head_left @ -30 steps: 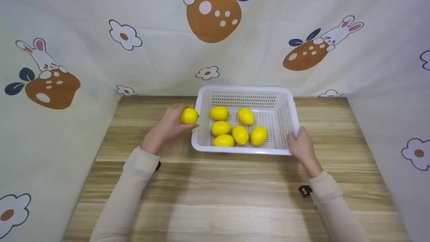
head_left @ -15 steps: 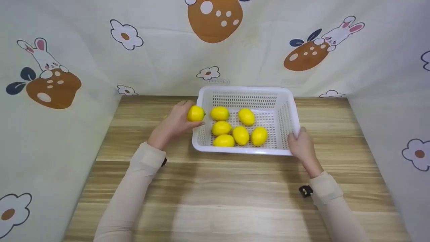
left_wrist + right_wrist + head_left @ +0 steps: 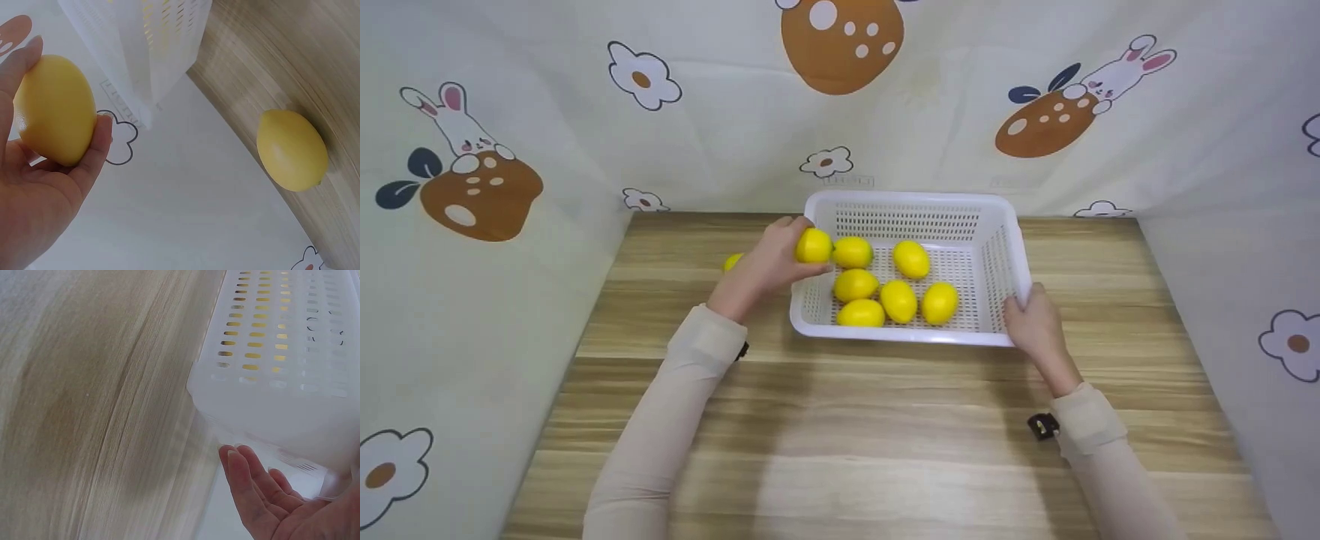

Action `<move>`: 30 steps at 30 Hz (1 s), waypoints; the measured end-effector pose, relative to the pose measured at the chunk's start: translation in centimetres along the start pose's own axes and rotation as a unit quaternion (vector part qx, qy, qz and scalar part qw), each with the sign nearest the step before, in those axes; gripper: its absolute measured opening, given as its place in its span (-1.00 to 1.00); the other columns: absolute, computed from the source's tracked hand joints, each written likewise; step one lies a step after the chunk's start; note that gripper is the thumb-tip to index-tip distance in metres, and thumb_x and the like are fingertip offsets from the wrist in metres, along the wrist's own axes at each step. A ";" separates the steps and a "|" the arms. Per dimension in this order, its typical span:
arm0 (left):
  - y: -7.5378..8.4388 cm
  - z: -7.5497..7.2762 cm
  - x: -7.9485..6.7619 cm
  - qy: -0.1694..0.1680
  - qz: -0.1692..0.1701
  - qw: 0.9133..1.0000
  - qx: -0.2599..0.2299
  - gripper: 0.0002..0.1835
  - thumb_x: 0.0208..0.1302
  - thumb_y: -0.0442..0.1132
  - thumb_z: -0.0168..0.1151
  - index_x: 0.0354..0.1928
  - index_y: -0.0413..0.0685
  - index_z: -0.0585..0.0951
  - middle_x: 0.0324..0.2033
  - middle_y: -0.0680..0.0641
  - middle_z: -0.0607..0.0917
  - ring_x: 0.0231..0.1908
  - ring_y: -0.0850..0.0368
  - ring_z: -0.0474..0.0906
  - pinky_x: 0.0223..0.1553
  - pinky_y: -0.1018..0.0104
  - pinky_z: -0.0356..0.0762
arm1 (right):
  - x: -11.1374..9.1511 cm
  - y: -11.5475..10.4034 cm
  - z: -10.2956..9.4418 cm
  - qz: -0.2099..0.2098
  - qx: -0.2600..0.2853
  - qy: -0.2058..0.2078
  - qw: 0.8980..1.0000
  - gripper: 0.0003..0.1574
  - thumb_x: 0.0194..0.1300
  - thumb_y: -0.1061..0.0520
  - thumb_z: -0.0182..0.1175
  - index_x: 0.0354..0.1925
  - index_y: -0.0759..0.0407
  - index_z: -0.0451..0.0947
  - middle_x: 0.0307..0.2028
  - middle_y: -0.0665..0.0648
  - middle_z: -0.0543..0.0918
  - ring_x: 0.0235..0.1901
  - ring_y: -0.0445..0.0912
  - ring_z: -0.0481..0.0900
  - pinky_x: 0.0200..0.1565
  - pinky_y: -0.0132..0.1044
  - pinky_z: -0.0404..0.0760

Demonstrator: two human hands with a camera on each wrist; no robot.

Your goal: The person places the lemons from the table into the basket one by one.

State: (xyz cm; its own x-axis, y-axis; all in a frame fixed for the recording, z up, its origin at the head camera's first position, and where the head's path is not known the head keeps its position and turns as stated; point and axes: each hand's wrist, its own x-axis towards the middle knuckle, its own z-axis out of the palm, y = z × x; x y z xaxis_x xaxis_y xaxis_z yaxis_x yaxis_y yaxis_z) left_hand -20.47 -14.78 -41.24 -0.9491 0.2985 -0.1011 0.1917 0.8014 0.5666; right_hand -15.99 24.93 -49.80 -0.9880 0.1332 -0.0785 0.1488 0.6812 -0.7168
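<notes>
My left hand point(image 3: 772, 259) holds a yellow lemon point(image 3: 814, 246) over the left rim of a white plastic basket point(image 3: 900, 339). In the left wrist view, thumb and fingers curl around that lemon point(image 3: 56, 109). Several other lemons point(image 3: 898, 301) lie inside, mostly in the basket's left and middle. At the basket's right side my right hand point(image 3: 1037, 322) grips the rim near the front corner, thumb on the inner side. The right wrist view has its fingers point(image 3: 242, 475) by the outside of the slotted wall. Behind my left wrist, one more lemon point(image 3: 731, 261) is partly hidden.
The basket stands at the back of a wood-grain table point(image 3: 877, 435). A printed cloth point(image 3: 720, 127) with rabbits and flowers rises behind it and on both sides. From the left wrist, the loose lemon point(image 3: 292, 151) is seen on the tabletop, apart from the basket.
My left hand has carried its lemon rightward and slightly back, from beside the basket to over its left rim. The loose lemon behind that wrist has come into sight. My right hand stays put.
</notes>
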 end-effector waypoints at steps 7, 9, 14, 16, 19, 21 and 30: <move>0.5 0.3 0.4 -0.010 0.007 1.000 0.007 -0.19 0.30 0.06 0.51 0.39 -0.29 0.42 0.20 -0.31 0.53 0.09 -0.18 0.50 0.20 -0.02 0.58 | 0.0 -0.1 0.0 -0.003 -0.007 0.001 1.000 -0.54 0.53 0.20 -0.04 0.11 0.66 0.33 -0.16 0.54 0.58 -0.17 0.34 0.62 -0.09 0.24 0.63; 0.7 0.3 0.5 -0.012 0.006 1.000 0.003 -0.21 0.31 0.04 0.51 0.39 -0.28 0.42 0.20 -0.31 0.53 0.07 -0.16 0.51 0.19 -0.01 0.59 | -0.1 -0.1 0.0 -0.002 -0.005 0.002 1.000 -0.55 0.53 0.21 -0.04 0.11 0.65 0.32 -0.15 0.56 0.58 -0.16 0.36 0.62 -0.06 0.27 0.62; 1.2 0.6 0.8 -0.021 0.004 1.000 -0.002 -0.22 0.32 0.03 0.50 0.40 -0.26 0.42 0.20 -0.29 0.53 0.07 -0.13 0.52 0.18 0.03 0.61 | -0.1 -0.1 -0.1 -0.003 -0.001 0.003 1.000 -0.58 0.53 0.21 -0.04 0.07 0.62 0.33 -0.17 0.53 0.58 -0.18 0.35 0.62 -0.08 0.27 0.62; 1.5 0.7 1.0 -0.026 0.001 1.000 -0.002 -0.21 0.32 0.02 0.50 0.41 -0.26 0.41 0.20 -0.28 0.53 0.08 -0.13 0.51 0.20 0.03 0.61 | -0.1 -0.1 -0.1 -0.004 0.000 0.004 1.000 -0.60 0.53 0.21 -0.04 0.05 0.61 0.33 -0.20 0.50 0.58 -0.20 0.32 0.62 -0.10 0.24 0.62; 1.9 0.9 1.2 -0.034 -0.004 0.999 0.001 -0.18 0.33 0.02 0.49 0.45 -0.26 0.38 0.22 -0.30 0.51 0.10 -0.14 0.51 0.22 0.01 0.60 | -0.1 -0.1 -0.1 -0.004 0.001 0.002 1.000 -0.60 0.53 0.21 -0.04 0.05 0.60 0.34 -0.21 0.46 0.57 -0.21 0.29 0.61 -0.13 0.22 0.61; 2.2 1.0 1.3 -0.038 -0.006 0.999 0.005 -0.15 0.33 0.03 0.49 0.49 -0.26 0.35 0.24 -0.31 0.50 0.13 -0.16 0.49 0.25 -0.01 0.58 | -0.1 -0.1 -0.2 -0.004 0.003 0.001 1.000 -0.59 0.54 0.20 -0.04 0.07 0.61 0.33 -0.20 0.46 0.57 -0.20 0.28 0.60 -0.12 0.20 0.61; 3.0 1.5 1.4 -0.045 0.015 0.999 0.023 -0.13 0.33 0.02 0.50 0.49 -0.31 0.34 0.24 -0.34 0.51 0.14 -0.17 0.52 0.29 0.01 0.56 | -0.1 0.0 -0.1 0.001 0.002 -0.002 1.000 -0.57 0.55 0.18 -0.05 0.09 0.60 0.33 -0.17 0.48 0.57 -0.17 0.29 0.62 -0.12 0.16 0.63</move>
State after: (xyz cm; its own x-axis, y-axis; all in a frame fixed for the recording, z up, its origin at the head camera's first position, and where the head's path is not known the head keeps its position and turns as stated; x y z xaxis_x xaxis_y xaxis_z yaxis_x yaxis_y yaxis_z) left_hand -20.85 -11.20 -40.94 -0.9169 0.3659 -0.1594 0.2324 0.8142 0.5321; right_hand -15.89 24.94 -49.71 -0.9879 0.1311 -0.0824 0.1500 0.6788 -0.7189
